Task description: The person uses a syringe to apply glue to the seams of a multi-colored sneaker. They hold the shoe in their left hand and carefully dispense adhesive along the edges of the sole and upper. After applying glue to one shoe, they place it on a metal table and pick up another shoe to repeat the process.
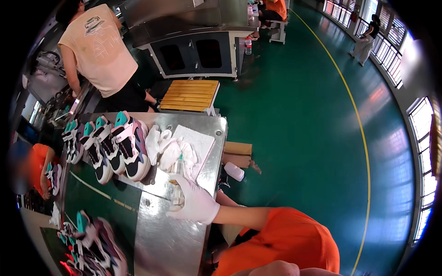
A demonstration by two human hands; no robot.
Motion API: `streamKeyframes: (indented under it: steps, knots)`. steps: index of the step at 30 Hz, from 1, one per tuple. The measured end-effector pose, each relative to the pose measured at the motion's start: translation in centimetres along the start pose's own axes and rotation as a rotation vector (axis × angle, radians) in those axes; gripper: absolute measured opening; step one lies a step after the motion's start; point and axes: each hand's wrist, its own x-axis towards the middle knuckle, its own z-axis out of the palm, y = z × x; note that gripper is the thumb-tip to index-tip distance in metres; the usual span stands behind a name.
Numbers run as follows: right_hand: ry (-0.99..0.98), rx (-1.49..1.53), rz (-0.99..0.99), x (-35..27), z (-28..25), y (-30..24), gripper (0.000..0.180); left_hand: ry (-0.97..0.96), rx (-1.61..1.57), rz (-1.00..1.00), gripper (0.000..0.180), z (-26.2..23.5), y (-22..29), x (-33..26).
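Note:
My left hand (195, 202), in a white glove, rests on the metal table (170, 239) and is closed around a small translucent bottle (177, 195) that stands on the table top. My bare forearm runs back to my orange sleeve at the lower right. Just beyond the hand lie crumpled white cloths (172, 152) on a white sheet (198, 142), with a thin teal-tipped tool (181, 159) among them. My right hand is out of view.
Rows of black, white and teal sneakers (115, 147) stand on the table's far left, with more sneakers (87, 244) on the green belt. A person in a pale shirt (99, 50) stands beyond. A wooden stool (189, 95), a cardboard box (237, 154) and a white bottle (234, 171) stand on the green floor.

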Motion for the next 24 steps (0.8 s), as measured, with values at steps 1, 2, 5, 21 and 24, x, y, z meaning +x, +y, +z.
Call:
streamKeyframes:
  steps: [1,2,5,21,24]
  knots:
    - [-0.002,0.132,0.023,-0.2,0.1,0.2,0.083,0.046,0.014,0.005,0.045,-0.8,-1.1,-4.4]
    - [-0.011,0.078,0.008,-0.3,0.3,0.2,0.084,0.098,0.030,0.008,0.044,-1.7,-2.0,-8.7]
    - [0.012,-0.135,-0.122,-0.1,1.0,2.3,0.089,0.169,0.049,-0.028,0.043,-2.4,-4.8,-18.5]
    - [-0.172,-0.174,-0.047,0.0,-3.5,0.4,0.087,-0.270,1.518,1.295,0.081,9.9,3.2,-19.9]
    - [-0.245,-0.207,0.160,1.9,-3.8,2.4,0.088,-0.523,1.684,0.772,0.089,6.9,4.8,-17.1]
